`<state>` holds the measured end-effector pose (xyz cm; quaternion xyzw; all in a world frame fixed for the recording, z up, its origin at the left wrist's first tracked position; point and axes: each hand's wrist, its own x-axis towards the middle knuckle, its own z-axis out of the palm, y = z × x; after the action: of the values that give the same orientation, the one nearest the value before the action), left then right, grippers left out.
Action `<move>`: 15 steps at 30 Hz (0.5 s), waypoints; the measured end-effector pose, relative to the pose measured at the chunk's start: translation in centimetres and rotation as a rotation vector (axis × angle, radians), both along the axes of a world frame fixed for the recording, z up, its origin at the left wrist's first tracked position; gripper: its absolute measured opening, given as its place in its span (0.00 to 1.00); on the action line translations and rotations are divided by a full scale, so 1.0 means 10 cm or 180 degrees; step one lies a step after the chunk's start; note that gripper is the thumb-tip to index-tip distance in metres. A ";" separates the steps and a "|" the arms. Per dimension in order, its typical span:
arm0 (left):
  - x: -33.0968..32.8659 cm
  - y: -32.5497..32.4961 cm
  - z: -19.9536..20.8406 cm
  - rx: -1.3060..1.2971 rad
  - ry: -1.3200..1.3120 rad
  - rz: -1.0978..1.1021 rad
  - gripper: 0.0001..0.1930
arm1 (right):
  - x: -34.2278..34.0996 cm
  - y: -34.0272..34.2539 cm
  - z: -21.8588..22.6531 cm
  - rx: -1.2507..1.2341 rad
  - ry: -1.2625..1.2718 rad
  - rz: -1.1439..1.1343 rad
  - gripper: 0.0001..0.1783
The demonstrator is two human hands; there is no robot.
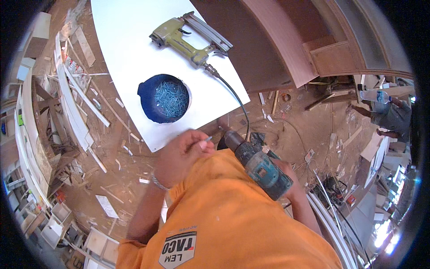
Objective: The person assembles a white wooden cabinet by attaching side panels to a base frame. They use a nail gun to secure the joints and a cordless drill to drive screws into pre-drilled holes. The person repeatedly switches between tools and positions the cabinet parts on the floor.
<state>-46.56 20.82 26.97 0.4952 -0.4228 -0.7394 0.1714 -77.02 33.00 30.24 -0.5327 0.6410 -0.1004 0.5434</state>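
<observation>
Between the thumb and fingers of my left hand (188, 148) is a small screw (208, 139), its tip pointing toward the drill. My right hand (285, 172) grips a teal and black cordless drill (262, 168) by its handle; much of that hand is hidden behind the tool. The drill's nose points up and left, a short way from the screw and apart from it. Just beyond my left hand, a dark blue round container (150, 105) holds many loose screws (171, 99). It stands on a white panel (121, 45).
A yellow-green staple gun (179, 42) lies on the panel, its dark hose (237, 96) running off the near edge. Brown wooden panels (286, 40) stand at the right. Wood strips (74, 103) and offcuts litter the floor. Another person (392, 119) is at the far right.
</observation>
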 end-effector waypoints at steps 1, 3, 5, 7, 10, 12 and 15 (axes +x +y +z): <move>-0.06 0.18 -0.18 0.0192 0.0159 0.0225 0.15 | -0.02 0.07 -0.02 0.0119 0.0066 -0.0104 0.25; -0.19 0.33 -0.44 0.0791 0.0637 0.0762 0.16 | -0.04 0.14 0.00 0.0211 0.0172 -0.0144 0.23; -0.32 0.35 -0.65 0.1598 0.1293 0.1389 0.15 | -0.06 0.15 0.07 0.0156 0.0262 -0.0003 0.23; -0.39 0.38 -0.78 0.1940 0.1954 0.1487 0.14 | -0.02 0.10 0.17 0.0398 0.0500 0.0102 0.24; -0.49 0.39 -0.79 0.2151 0.2216 0.1657 0.12 | -0.01 0.00 0.26 0.0577 0.0713 0.0239 0.24; -0.58 0.40 -0.78 0.2217 0.2110 0.1836 0.11 | -0.05 -0.05 0.26 0.0535 0.0646 0.0212 0.24; -0.70 0.34 -0.78 0.2304 0.1914 0.2104 0.11 | -0.15 -0.07 0.16 0.0425 0.0399 -0.0001 0.24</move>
<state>-53.59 24.20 19.19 0.3962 0.1017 -0.8524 0.3258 -78.56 32.25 31.85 -0.5003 0.6791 -0.0241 0.5365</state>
